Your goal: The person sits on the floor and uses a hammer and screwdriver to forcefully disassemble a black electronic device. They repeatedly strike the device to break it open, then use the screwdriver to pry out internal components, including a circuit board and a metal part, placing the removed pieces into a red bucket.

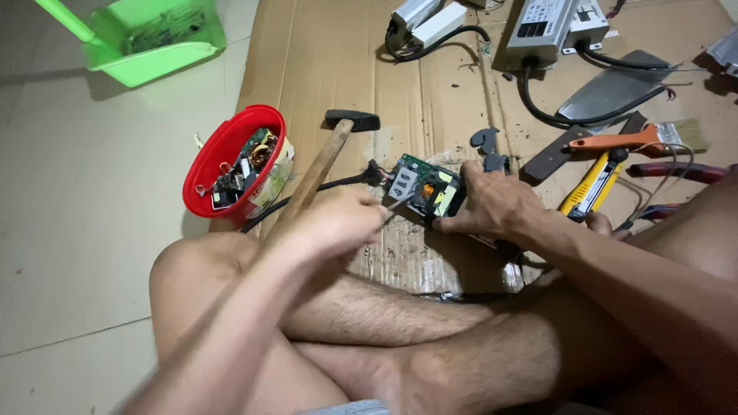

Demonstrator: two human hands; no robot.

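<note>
Green board (421, 187), studded with a white block, yellow parts and a copper coil, lies on the cardboard (323, 54) just ahead of our crossed legs; a black cable (346, 182) runs off its left end. Our right hand (492, 206) presses down on its right edge, fingers closed over the rim; our left hand (338, 223) is clenched on a thin metal tool (396, 203) whose tip meets the board's near side. We judge the board light and stiff but fragile; its soldered parts would snap under a sideways push, so the bare edges are the safe place to hold, never the coil. It may slide on the cardboard unless pinned. A hammer (323, 165) lies just left of it, its handle running under our left hand; a red tub (231, 165) of scrap parts stands further left, a yellow knife (588, 188) and a brush (642, 138) to the right.
</note>
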